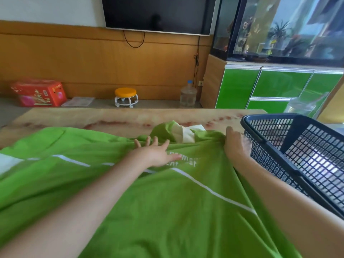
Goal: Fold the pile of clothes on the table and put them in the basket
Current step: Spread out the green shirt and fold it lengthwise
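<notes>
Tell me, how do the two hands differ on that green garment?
The left hand lies flat on the garment, fingers spread; the right hand looks curled, bunching the cloth. The left hand sits mid-garment by the white lettering; the right hand is at its edge beside the basket. Both touch the same garment.

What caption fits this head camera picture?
Left hand presses a green cloth garment on the wooden table; right hand grips its edge beside a dark plastic mesh basket.

Wood-panelled wall (74, 58) carries a dark television (158, 13); orange stool (126, 96) on the floor; green cabinet (260, 86).
</notes>
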Demonstrator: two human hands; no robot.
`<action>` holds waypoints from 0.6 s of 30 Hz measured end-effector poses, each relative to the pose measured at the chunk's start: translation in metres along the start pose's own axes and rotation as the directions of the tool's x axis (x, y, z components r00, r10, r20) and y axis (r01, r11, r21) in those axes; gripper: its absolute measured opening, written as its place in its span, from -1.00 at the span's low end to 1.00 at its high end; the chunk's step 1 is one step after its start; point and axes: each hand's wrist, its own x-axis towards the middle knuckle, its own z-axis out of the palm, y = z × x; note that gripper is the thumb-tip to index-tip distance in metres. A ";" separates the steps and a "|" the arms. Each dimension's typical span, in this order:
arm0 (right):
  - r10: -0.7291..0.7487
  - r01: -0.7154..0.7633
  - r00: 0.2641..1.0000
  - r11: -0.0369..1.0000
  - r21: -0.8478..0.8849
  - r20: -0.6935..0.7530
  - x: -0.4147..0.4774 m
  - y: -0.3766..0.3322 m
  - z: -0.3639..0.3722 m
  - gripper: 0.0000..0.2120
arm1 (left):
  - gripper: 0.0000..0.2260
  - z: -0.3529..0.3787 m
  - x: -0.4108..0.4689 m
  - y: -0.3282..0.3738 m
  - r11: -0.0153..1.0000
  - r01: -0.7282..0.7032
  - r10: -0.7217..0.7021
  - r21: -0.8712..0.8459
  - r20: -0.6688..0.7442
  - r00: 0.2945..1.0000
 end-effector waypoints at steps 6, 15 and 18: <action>-0.066 0.110 0.959 0.983 -0.147 0.274 -0.014 -0.012 0.032 -0.74 | -0.20 0.041 0.020 -0.012 0.989 0.085 -0.100 0.124 0.124 0.987; 0.065 -0.257 0.940 0.782 0.568 0.335 0.063 -0.039 0.026 -0.72 | -0.14 0.032 0.010 -0.006 0.998 -0.018 0.026 -0.062 0.132 0.991; 0.037 -0.276 0.912 0.790 0.547 0.407 0.078 -0.053 0.033 -0.60 | -0.12 0.064 0.011 -0.010 1.000 -0.019 0.019 0.001 0.072 0.997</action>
